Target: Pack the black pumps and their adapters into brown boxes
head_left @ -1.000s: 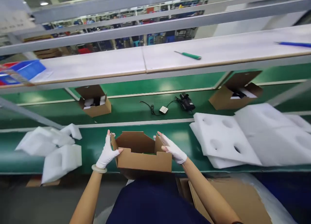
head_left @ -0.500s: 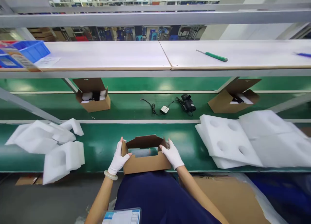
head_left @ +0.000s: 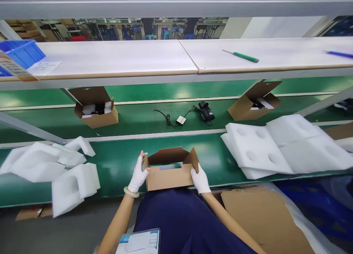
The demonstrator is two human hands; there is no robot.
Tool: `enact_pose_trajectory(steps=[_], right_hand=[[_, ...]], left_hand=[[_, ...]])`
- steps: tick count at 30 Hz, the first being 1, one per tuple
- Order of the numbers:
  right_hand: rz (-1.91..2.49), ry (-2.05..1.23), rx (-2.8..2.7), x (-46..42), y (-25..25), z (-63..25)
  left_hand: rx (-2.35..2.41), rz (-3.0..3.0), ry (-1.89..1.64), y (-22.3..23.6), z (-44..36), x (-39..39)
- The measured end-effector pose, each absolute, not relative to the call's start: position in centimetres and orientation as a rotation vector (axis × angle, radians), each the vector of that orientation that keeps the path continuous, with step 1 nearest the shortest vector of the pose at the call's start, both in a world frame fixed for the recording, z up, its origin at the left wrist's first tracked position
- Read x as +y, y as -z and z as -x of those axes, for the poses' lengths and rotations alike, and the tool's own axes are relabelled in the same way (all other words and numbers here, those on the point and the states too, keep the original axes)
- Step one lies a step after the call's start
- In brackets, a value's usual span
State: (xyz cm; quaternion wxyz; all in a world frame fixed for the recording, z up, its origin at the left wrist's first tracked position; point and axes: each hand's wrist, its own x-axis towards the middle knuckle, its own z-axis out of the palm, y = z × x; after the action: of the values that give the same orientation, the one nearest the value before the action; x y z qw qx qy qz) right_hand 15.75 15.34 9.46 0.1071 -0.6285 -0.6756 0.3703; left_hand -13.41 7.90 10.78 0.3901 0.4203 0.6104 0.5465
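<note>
A brown cardboard box (head_left: 168,179) is held at the bench edge in front of my body, with flaps standing up at its back and right. Through its inside a strip of green and a pale patch show, so the bottom looks at least partly open. My left hand (head_left: 138,174), in a white fingerless glove, grips the left end, thumb at the front wall. At the right end my gloved right hand (head_left: 200,179) has hold of the corner; some of its fingers are hidden behind the cardboard.
White foam pieces (head_left: 75,188) lie at left, and foam blocks with round hollows (head_left: 256,147) at right. On the farther belt are an open box (head_left: 104,118), a black device with a cable (head_left: 206,112) and another box (head_left: 242,107). A shelf (head_left: 118,59) holds a green-handled tool (head_left: 245,57).
My right hand has shifted to the outside of the box's right end, and the right flap now stands up and outward. The box looks turned slightly, and the camera view has shifted.
</note>
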Motion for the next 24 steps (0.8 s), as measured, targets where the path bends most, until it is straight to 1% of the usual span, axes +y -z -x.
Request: enact_pose_trajectory(steps=[2,3,6,9,12,15,17,20,22,24], right_hand=[[1.856,-0.997,-2.002,15.3,-9.8,-15.8],[1.815,-0.992,-2.04,15.3,-10.2,-15.9],[1.675,-1.035,-2.335,15.3,-12.0,-16.3],[1.645,-1.117,-2.555,16.2,-14.0,-16.8],[1.533,-1.241,-2.612,18.6,-15.8,-17.0],[1.617,-1.105,-2.546,21.6,-17.1,-15.8],[1.656,-1.038,-2.593,23.1,-17.4,-14.1],[1.66,-1.008,-2.879,23.6,-17.3,-10.8],[1.741,-0.866,-3.007,23.0,-16.8,-9.1],[1.837,-0.67,-3.003,22.1,-16.2,-8.2]], left_hand=[[1.406,-0.993,-1.416,-10.6,14.1,8.6],[1.36,-0.989,-1.375,-10.5,14.5,9.1],[1.366,-1.149,-1.063,-10.8,14.9,11.3],[1.548,-1.417,-0.736,-11.3,14.8,13.2],[1.492,-1.841,-0.563,-11.7,14.8,13.6],[1.297,-2.236,-0.397,-12.1,15.1,13.0],[1.296,-2.347,-0.272,-12.4,15.1,12.8],[1.462,-2.297,-0.144,-12.9,14.0,13.3],[1.649,-2.176,-0.06,-13.0,12.7,14.0],[1.792,-2.073,0.006,-12.8,11.5,14.5]])
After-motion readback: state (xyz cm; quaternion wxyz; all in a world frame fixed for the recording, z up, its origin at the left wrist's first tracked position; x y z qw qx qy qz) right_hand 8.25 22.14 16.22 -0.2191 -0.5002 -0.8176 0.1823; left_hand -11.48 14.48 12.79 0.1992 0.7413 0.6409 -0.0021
